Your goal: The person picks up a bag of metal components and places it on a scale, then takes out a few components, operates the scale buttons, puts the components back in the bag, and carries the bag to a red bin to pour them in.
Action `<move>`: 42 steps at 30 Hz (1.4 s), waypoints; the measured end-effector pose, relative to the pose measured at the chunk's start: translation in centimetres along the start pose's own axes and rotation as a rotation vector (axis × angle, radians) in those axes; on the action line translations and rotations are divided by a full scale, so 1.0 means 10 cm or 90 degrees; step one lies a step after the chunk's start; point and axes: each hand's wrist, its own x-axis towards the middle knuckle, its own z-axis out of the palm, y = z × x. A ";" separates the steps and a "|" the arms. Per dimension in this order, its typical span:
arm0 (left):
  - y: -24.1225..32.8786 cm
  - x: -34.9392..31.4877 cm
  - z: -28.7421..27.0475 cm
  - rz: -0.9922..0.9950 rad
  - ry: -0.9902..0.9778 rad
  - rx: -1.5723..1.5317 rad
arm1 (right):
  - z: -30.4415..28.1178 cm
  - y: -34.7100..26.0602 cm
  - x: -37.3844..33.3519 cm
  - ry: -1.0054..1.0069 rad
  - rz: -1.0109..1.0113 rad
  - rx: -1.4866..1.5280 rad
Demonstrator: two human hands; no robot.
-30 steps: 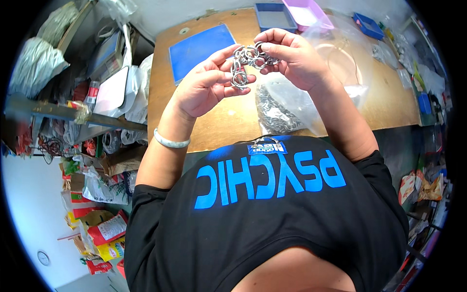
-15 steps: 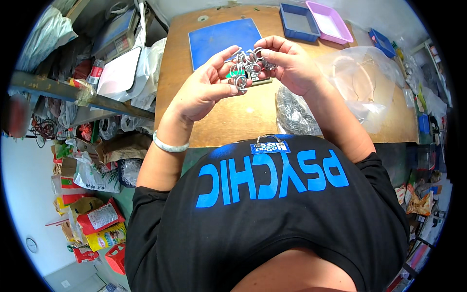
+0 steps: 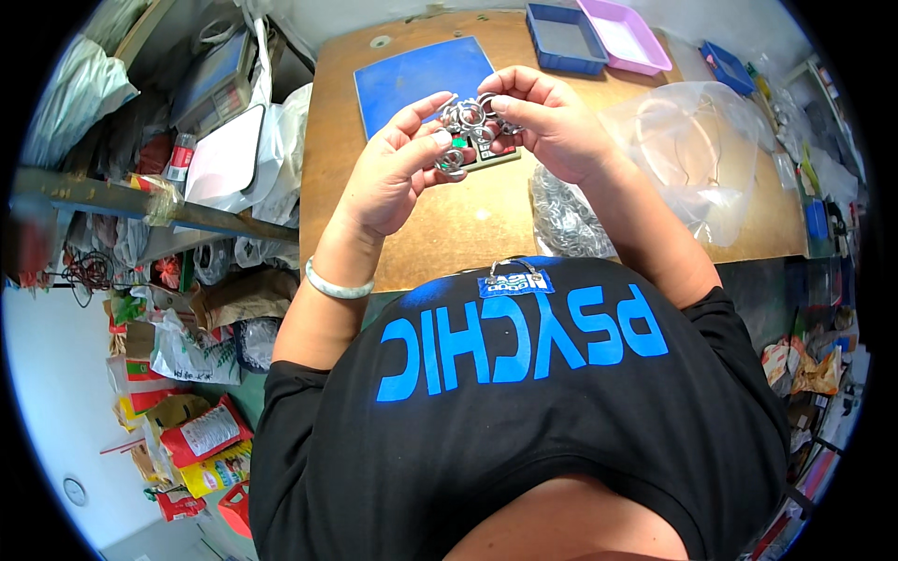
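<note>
My left hand (image 3: 398,168) and my right hand (image 3: 552,122) are raised over the table, close together. Between them hangs a cluster of silver metal rings (image 3: 465,114), apparently linked. My left thumb and fingers pinch the rings on the left side, while my right thumb and forefinger grip those at the right end. Just behind the rings, partly covered by my hands, is a small panel (image 3: 505,157) with keys and a green-lit part. A flat blue plate (image 3: 421,75) lies beyond it. A clear bag of silver metal pieces (image 3: 566,220) rests near my right forearm.
The wooden table (image 3: 449,238) has a blue tray (image 3: 566,42) and a pink tray (image 3: 629,42) at the back. A large clear plastic bag (image 3: 692,150) lies to the right. Cluttered shelving with a metal beam (image 3: 103,196) stands on the left.
My left thumb has shifted up and inward across the rings, and the left fingers have curled more. The cluster has bunched differently between my hands. My right hand keeps its grip.
</note>
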 end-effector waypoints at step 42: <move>-0.11 0.08 0.07 0.034 0.060 -0.100 | -0.09 -0.15 -0.10 -0.039 0.046 0.114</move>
